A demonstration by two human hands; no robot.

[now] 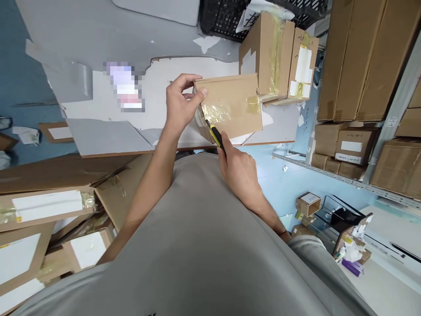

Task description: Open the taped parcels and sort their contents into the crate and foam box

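A closed cardboard box (232, 94) with clear tape across its top lies on the table, near the front edge. My left hand (182, 103) grips its left end, the thumb on the upper face and the fingers around the far corner. In my right hand (240, 169) is a yellow and black utility knife (217, 135). Its tip is at the taped left edge of the box, just below my left thumb. Whether the blade is in the tape, I cannot tell.
Two taped cardboard boxes (268, 55) stand at the table's right end, before a black plastic crate (223, 19). Peeling grey covering (108, 136) lies on the table. Open cartons (118, 188) crowd the lower left. Shelves with boxes (351, 145) rise on the right.
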